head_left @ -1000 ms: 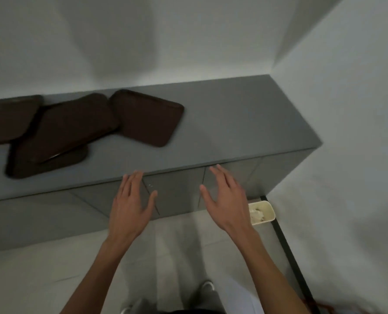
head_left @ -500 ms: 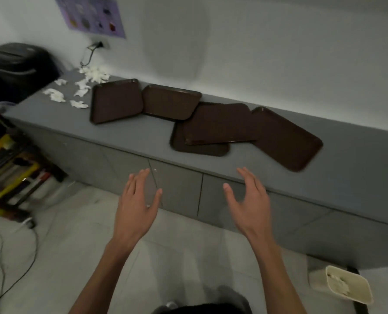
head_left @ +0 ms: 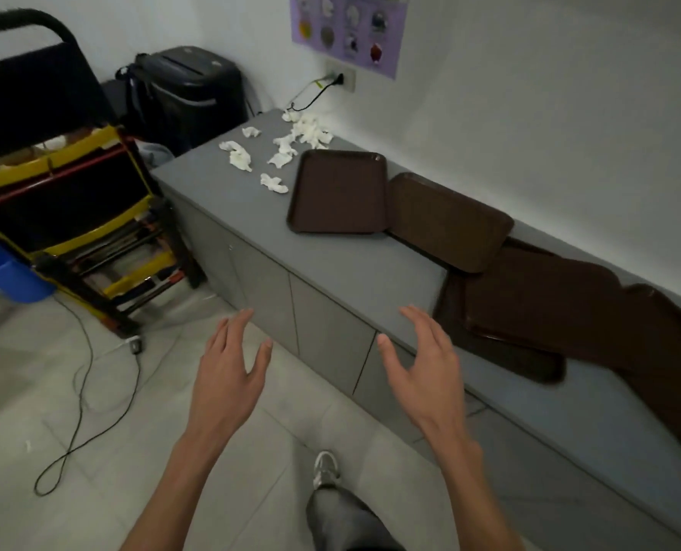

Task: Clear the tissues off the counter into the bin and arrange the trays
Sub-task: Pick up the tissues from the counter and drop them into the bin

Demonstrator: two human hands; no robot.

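Several crumpled white tissues (head_left: 279,147) lie scattered at the far left end of the grey counter (head_left: 351,268). To their right, several brown trays lie in a loose row: one flat tray (head_left: 339,190), a second (head_left: 448,220) beside it, then overlapping trays (head_left: 537,304) running out of view at the right. My left hand (head_left: 227,377) and my right hand (head_left: 426,369) hover in front of the counter's edge, fingers spread, holding nothing. No bin for the tissues is in view.
A black shredder (head_left: 190,93) stands past the counter's left end. A yellow and black trolley (head_left: 80,232) with a blue bucket (head_left: 9,272) stands on the left. A black cable (head_left: 80,411) loops over the tiled floor. My shoe (head_left: 325,467) is below.
The view has swung left along the counter, bringing the tissues, shredder and trolley into sight. The small white bin on the floor has left the view. Both hands stay raised and empty.
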